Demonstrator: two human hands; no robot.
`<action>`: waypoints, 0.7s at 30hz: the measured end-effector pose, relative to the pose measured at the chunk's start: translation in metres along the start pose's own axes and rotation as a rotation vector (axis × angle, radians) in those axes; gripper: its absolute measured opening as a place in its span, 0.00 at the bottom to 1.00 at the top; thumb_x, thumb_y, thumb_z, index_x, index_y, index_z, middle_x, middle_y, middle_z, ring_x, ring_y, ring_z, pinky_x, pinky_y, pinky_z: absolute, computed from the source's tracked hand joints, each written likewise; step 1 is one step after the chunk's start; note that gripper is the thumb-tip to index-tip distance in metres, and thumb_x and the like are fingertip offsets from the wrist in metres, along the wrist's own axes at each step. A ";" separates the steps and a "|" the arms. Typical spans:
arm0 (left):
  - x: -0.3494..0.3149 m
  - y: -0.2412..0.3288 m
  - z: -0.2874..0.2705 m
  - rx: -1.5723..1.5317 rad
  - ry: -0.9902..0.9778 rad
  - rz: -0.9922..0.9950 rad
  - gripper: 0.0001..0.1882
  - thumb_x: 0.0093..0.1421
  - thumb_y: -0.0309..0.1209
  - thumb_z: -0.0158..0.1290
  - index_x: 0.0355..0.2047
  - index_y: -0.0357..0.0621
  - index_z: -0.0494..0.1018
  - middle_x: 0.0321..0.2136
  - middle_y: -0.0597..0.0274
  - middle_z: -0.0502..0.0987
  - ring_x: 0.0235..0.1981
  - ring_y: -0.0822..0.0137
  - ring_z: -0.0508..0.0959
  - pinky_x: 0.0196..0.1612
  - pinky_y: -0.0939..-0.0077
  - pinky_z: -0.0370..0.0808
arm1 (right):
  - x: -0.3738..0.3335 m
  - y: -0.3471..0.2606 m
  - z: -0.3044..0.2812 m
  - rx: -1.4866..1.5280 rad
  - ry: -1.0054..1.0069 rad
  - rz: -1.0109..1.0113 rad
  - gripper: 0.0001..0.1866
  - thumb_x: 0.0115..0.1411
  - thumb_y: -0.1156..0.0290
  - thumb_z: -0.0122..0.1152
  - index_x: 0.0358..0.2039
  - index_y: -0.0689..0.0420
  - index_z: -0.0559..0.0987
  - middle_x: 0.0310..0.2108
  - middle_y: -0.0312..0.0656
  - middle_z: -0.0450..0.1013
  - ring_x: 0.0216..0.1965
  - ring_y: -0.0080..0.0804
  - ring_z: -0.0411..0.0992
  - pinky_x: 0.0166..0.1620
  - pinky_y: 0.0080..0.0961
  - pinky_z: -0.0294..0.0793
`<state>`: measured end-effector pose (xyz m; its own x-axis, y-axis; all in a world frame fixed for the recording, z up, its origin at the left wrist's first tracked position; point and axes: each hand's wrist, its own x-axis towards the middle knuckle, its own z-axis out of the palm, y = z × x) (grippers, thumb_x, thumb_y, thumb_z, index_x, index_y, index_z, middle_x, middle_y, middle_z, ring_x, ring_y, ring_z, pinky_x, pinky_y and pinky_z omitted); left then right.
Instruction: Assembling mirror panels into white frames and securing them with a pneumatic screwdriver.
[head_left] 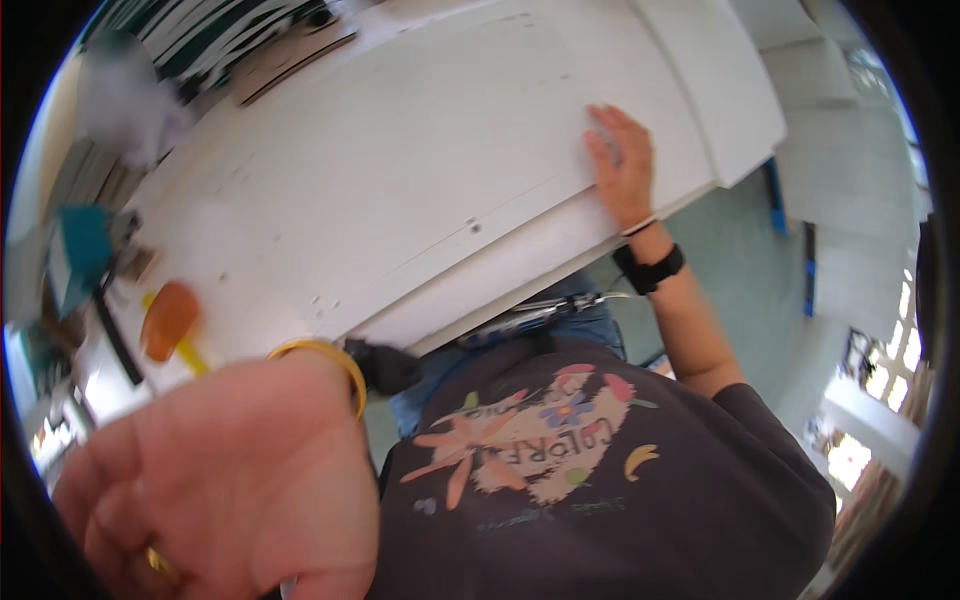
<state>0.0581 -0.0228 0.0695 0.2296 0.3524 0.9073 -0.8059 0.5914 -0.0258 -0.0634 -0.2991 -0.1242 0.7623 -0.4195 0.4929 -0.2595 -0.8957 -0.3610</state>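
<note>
My left hand (230,480) is raised very close to the view at the lower left, palm showing. Its fingers are partly bent and cut off by the rim, and nothing shows in the palm. A yellow bangle (350,370) circles that wrist; a gold ring (160,565) is on one finger. Farther off, my right hand (622,165) rests on a large white panel (420,150), fingers and thumb apart. A black watch (652,268) is on the right wrist. The panel lies flat in front of me, its near edge close to my body.
At left lie an orange rounded piece (170,320) by a yellow strip and a teal object (82,250) beside a black bar. A brown board (295,60) lies at the far left near striped material (220,35). Pale stacked surfaces (850,180) stand at right above green floor (730,240).
</note>
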 end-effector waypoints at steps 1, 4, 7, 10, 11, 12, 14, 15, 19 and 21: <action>0.005 0.006 -0.015 0.266 0.027 0.022 0.13 0.55 0.37 0.45 0.43 0.63 0.69 0.51 0.69 0.65 0.57 0.68 0.58 0.61 0.56 0.48 | 0.004 0.001 0.001 0.026 0.022 -0.007 0.15 0.54 0.62 0.55 0.41 0.54 0.76 0.43 0.45 0.71 0.47 0.41 0.65 0.51 0.33 0.61; -0.013 0.021 0.004 0.371 0.131 -0.082 0.12 0.54 0.38 0.43 0.35 0.55 0.73 0.43 0.61 0.71 0.52 0.56 0.66 0.57 0.52 0.54 | 0.004 0.000 0.005 0.153 0.005 0.040 0.15 0.54 0.64 0.55 0.41 0.54 0.76 0.42 0.42 0.72 0.47 0.40 0.65 0.51 0.32 0.61; -0.040 0.024 -0.041 0.526 -0.488 -0.431 0.13 0.55 0.32 0.41 0.37 0.39 0.70 0.43 0.46 0.70 0.47 0.52 0.70 0.53 0.57 0.64 | 0.003 0.010 0.020 0.211 -0.034 0.141 0.17 0.53 0.61 0.55 0.40 0.55 0.76 0.42 0.40 0.72 0.46 0.38 0.65 0.51 0.31 0.61; -0.094 0.018 -0.077 0.853 -0.444 -0.901 0.16 0.55 0.29 0.49 0.43 0.36 0.67 0.42 0.50 0.70 0.45 0.60 0.69 0.51 0.68 0.62 | 0.020 0.012 0.030 0.212 -0.194 0.192 0.20 0.52 0.57 0.55 0.41 0.54 0.76 0.40 0.41 0.73 0.45 0.37 0.67 0.51 0.32 0.62; -0.107 0.019 -0.096 0.997 -0.442 -1.000 0.18 0.55 0.30 0.49 0.44 0.35 0.66 0.43 0.49 0.69 0.47 0.59 0.68 0.52 0.67 0.62 | 0.035 0.020 0.026 0.239 -0.291 0.268 0.21 0.52 0.56 0.55 0.43 0.54 0.75 0.39 0.42 0.73 0.43 0.39 0.68 0.49 0.33 0.64; -0.117 0.023 -0.113 1.140 -0.433 -1.097 0.20 0.54 0.31 0.49 0.46 0.34 0.65 0.45 0.48 0.68 0.48 0.57 0.67 0.53 0.66 0.61 | 0.046 0.026 0.025 0.264 -0.390 0.344 0.22 0.52 0.54 0.54 0.44 0.54 0.75 0.38 0.43 0.74 0.42 0.40 0.70 0.48 0.34 0.66; -0.137 0.024 -0.141 1.360 -0.479 -1.049 0.23 0.53 0.31 0.50 0.48 0.33 0.62 0.47 0.45 0.66 0.51 0.53 0.64 0.54 0.64 0.59 | 0.073 0.046 0.027 0.128 -0.398 0.234 0.22 0.54 0.54 0.51 0.44 0.55 0.74 0.38 0.45 0.74 0.41 0.42 0.71 0.46 0.36 0.67; -0.145 0.032 -0.150 1.363 -0.487 -1.031 0.23 0.53 0.31 0.50 0.48 0.33 0.62 0.47 0.45 0.66 0.51 0.53 0.64 0.54 0.64 0.59 | 0.081 0.055 0.027 -0.039 -0.405 0.157 0.22 0.56 0.53 0.49 0.44 0.56 0.74 0.37 0.47 0.74 0.40 0.43 0.71 0.44 0.37 0.69; -0.165 0.043 -0.163 1.443 -0.633 -0.910 0.26 0.52 0.30 0.50 0.51 0.32 0.60 0.48 0.44 0.64 0.50 0.51 0.64 0.55 0.63 0.58 | 0.101 0.049 0.053 -0.270 -0.643 -0.245 0.22 0.55 0.55 0.49 0.32 0.65 0.77 0.34 0.58 0.73 0.33 0.49 0.73 0.37 0.38 0.72; -0.164 0.060 -0.168 1.484 -0.518 -0.969 0.25 0.52 0.29 0.49 0.50 0.31 0.60 0.48 0.45 0.65 0.50 0.52 0.64 0.55 0.65 0.59 | 0.095 0.001 0.035 0.094 -0.621 0.328 0.28 0.53 0.51 0.50 0.33 0.70 0.76 0.35 0.60 0.72 0.39 0.52 0.71 0.44 0.39 0.70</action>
<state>0.0639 0.0768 -0.1516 0.9097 -0.0810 0.4073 -0.3353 -0.7218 0.6054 0.0295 -0.3342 -0.1057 0.8580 -0.4788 -0.1857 -0.5028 -0.7093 -0.4941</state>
